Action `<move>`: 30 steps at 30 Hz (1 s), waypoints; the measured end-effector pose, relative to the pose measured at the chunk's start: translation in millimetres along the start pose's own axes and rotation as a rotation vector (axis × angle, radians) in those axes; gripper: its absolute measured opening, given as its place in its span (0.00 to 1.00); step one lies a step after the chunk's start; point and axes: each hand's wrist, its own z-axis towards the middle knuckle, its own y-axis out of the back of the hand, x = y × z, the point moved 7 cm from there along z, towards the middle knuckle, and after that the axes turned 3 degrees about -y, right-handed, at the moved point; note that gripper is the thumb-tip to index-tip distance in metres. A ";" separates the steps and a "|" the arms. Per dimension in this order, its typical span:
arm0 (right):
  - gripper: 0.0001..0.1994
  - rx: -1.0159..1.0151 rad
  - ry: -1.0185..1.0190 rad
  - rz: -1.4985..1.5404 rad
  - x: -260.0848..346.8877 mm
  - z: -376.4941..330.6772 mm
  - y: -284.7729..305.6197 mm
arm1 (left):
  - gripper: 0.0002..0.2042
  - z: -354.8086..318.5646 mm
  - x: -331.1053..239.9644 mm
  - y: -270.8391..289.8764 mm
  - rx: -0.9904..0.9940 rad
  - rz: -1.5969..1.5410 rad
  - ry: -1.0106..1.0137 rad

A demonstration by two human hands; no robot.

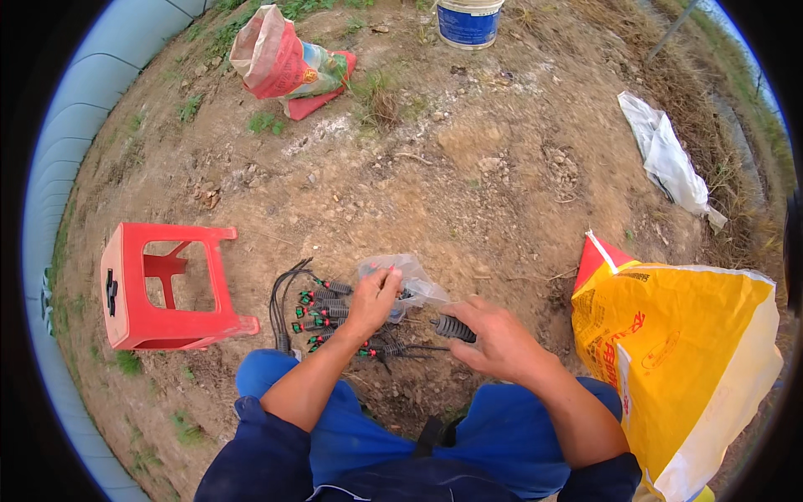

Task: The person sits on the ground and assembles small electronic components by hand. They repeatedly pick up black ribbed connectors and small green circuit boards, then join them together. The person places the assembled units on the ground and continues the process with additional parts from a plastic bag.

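Observation:
My left hand (pixel 373 301) reaches over a clear plastic bag (pixel 428 289), thumb and fingers pinched together. A tiny red spot shows at its fingertips; what it grips is too small to tell. In my right hand (pixel 500 339) is a black ribbed cylindrical piece (pixel 456 328), its ridged side facing left, just right of the bag. Several similar dark ribbed pieces with green and red ends (pixel 322 311) lie on the ground left of and below my left hand. Beside them is a bundle of thin black tubes (pixel 279 309).
A red plastic stool (pixel 219 289) lies on its side at left. To the right stands a yellow sack (pixel 669 335). Farther off are a red-and-white sack (pixel 284 67), a blue-and-white bucket (pixel 468 25) and a white sack (pixel 665 151) on bare soil.

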 end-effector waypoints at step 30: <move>0.22 -0.036 0.009 -0.073 6.5 -27.7 33.7 | 0.15 83.8 114.4 -34.0 0.497 1.241 0.182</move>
